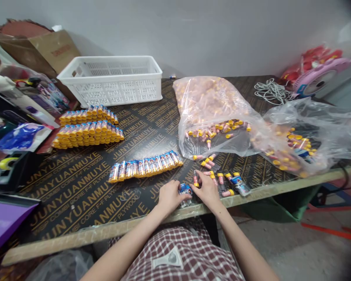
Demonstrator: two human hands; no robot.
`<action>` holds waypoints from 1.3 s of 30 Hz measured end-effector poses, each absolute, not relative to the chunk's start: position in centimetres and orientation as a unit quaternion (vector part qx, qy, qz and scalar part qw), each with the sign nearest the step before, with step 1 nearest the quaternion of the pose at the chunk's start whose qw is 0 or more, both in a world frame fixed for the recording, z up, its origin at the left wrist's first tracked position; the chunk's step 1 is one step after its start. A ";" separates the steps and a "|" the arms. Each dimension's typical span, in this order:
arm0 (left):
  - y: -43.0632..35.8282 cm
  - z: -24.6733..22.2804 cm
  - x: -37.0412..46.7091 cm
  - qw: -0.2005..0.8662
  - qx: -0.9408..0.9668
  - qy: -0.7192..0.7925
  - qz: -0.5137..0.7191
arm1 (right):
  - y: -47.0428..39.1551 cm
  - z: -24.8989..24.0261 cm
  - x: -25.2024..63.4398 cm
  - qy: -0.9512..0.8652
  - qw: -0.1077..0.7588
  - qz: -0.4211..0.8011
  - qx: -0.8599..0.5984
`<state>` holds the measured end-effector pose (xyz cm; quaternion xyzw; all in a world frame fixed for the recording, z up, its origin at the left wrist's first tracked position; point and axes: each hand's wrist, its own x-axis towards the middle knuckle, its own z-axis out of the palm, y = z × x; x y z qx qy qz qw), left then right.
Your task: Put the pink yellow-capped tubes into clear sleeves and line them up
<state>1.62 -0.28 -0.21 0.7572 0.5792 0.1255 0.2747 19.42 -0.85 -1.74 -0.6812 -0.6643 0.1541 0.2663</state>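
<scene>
My left hand is closed at the table's front edge, its fingers on a small blue printed wrapper. Just to the right, my right hand pinches a small yellow-capped tube, held roughly upright beside the wrapper. Whether the wrapper has a tube inside is hidden by my fingers. Loose pink tubes with yellow caps lie to the right of my right hand, along with a blue-wrapped piece. Beyond my left hand runs a row of blue-wrapped tubes, side by side with yellow ends toward me.
Stacked wrapped tubes stand at the left, before a white basket. A large clear bag of tubes lies open at the back, with another plastic bag to its right. A pink fan and white cable sit far right.
</scene>
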 end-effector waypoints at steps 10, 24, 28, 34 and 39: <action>0.2 -0.8 1.1 0.384 0.682 0.581 0.224 | -1.4 -1.4 20.2 -0.560 0.421 0.343 -0.625; -0.7 1.2 1.0 0.789 0.240 0.427 0.371 | -2.0 1.8 15.7 -0.489 0.536 0.484 -0.489; -0.8 1.8 0.9 0.831 0.154 0.378 0.376 | -2.5 1.7 14.8 -0.593 0.483 0.387 -0.515; -0.9 2.2 0.5 0.823 0.137 0.399 0.380 | -2.7 0.8 14.5 -0.659 0.460 0.244 -0.542; -1.6 1.4 -0.6 0.575 0.447 0.569 0.381 | -2.3 -0.3 14.4 -0.649 0.461 0.221 -0.564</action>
